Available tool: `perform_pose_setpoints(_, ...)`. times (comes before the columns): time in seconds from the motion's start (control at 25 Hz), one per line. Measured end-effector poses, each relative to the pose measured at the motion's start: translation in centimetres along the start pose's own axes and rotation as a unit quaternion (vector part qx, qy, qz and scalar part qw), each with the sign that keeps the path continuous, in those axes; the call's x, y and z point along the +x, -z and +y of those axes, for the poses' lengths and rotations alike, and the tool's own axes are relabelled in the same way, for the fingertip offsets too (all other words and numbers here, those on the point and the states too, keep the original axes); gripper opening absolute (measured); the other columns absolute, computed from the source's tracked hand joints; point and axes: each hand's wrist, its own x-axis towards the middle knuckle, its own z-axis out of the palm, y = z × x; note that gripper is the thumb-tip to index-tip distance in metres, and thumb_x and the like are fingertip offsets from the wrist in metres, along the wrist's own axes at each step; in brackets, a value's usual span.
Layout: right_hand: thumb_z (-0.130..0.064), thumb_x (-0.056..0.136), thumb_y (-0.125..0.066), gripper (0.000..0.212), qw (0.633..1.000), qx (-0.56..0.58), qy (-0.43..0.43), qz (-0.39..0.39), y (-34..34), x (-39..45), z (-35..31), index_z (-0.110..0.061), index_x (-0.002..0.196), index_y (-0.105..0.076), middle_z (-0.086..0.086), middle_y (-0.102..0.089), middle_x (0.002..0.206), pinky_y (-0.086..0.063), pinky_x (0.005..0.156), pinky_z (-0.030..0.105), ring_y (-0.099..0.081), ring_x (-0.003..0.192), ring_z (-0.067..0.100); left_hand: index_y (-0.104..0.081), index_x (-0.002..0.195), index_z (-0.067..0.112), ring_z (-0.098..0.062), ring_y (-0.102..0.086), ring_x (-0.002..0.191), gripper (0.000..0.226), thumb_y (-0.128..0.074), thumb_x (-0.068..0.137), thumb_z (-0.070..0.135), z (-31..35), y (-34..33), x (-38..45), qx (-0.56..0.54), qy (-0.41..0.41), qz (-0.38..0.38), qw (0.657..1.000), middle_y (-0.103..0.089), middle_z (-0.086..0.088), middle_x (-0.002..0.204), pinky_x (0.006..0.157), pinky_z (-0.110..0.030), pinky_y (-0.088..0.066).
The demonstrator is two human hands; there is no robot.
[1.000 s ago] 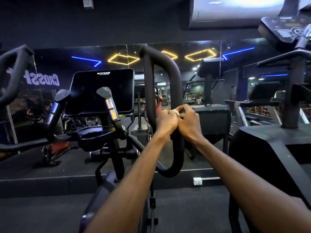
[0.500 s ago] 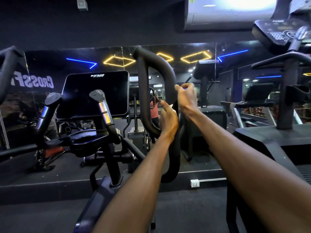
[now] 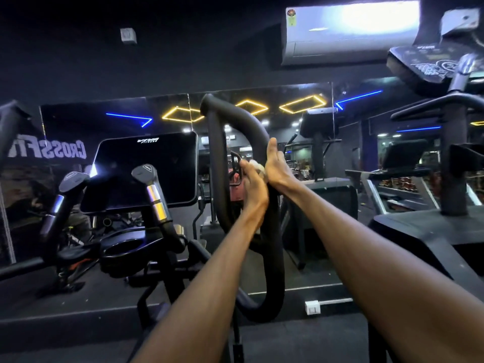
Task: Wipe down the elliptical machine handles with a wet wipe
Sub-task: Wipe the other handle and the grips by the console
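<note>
— Where's the wipe?
— Bunched between my hands — my left hand (image 3: 253, 188) and right hand (image 3: 277, 169) both grip the wipe (image 3: 258, 167) against the handle (image 3: 272, 205).

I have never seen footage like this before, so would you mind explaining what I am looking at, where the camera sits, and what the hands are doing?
The camera is worn on a person's head and looks forward and down, so the two bare forearms reaching in from below are the wearer's own. This is a gym. In front stands an elliptical machine with a dark console screen and two short silver-banded grips. Its long black looped handle rises in the middle. Both hands meet on the right side of that loop: the left hand and the right hand hold a small whitish wet wipe between them against the handle. Behind is a wall mirror reflecting yellow and blue lights.
</note>
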Motion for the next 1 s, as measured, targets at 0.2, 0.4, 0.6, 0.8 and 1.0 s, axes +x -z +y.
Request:
perform_pose_setpoints(0.2, -0.090, 0.074, -0.005, 0.109, 0.995, 0.061, 0.024, 0.071, -1.4, 1.2, 2.7, -0.015, 0.136, -0.055, 0.013, -0.063, 0.128, -0.047, 0.104, 0.046, -0.060, 0.118, 0.026, -0.067, 0.098, 0.009, -0.021, -0.064, 0.091, 0.080, -0.006, 0.099, 0.060, 1.6, -0.2, 2.5, 0.073, 0.027, -0.008, 0.997, -0.069, -0.009, 0.094, 0.093, -0.039, -0.051)
perform_pose_setpoints(0.4, -0.056, 0.103, -0.015, 0.067, 0.992, 0.070, 0.018, 0.101, -0.7, -0.1, 2.0, -0.009, 0.134, -0.051, 0.010, -0.059, 0.117, -0.038, 0.084, 0.029, -0.052, 0.100, 0.018, -0.068, 0.105, 0.000, -0.036, -0.066, 0.100, 0.095, -0.005, 0.093, 0.070, 1.1, -0.7, 3.6, 0.067, 0.043, 0.004, 0.997, -0.071, -0.019, 0.104, 0.095, -0.045, -0.051)
perform_pose_setpoints(0.6, -0.059, 0.102, -0.016, 0.068, 0.991, 0.063, -0.008, 0.117, -1.0, -0.3, 2.2, -0.011, 0.138, -0.048, 0.012, -0.058, 0.129, -0.035, 0.086, 0.035, -0.053, 0.112, 0.027, -0.070, 0.084, 0.011, -0.019, -0.067, 0.074, 0.086, -0.007, 0.094, 0.070, 1.5, -0.6, 4.3, 0.011, 0.048, 0.021, 0.999, -0.071, -0.005, 0.078, 0.079, -0.029, -0.052)
perform_pose_setpoints(0.8, -0.061, 0.099, -0.015, 0.066, 0.991, 0.062, -0.001, 0.120, -1.0, -0.2, 2.4, -0.015, 0.127, -0.054, 0.012, -0.061, 0.120, -0.043, 0.099, 0.048, -0.057, 0.111, 0.030, -0.054, 0.074, 0.001, -0.010, -0.053, 0.032, 0.078, -0.009, 0.100, 0.060, 6.9, -1.9, 6.3, -0.093, 0.070, 0.059, 0.991, -0.053, -0.001, 0.036, 0.034, -0.014, -0.038)
perform_pose_setpoints(1.0, -0.060, 0.100, -0.015, 0.070, 0.993, 0.073, -0.014, 0.094, -0.5, -0.2, 2.4, -0.012, 0.133, -0.053, 0.018, -0.059, 0.130, -0.038, 0.087, 0.039, -0.056, 0.116, 0.033, -0.051, 0.057, 0.017, -0.007, -0.054, 0.047, 0.071, -0.010, 0.104, 0.050, 3.5, -1.3, 3.6, 0.134, 0.011, 0.065, 0.989, -0.057, 0.005, 0.045, 0.055, -0.021, -0.044)
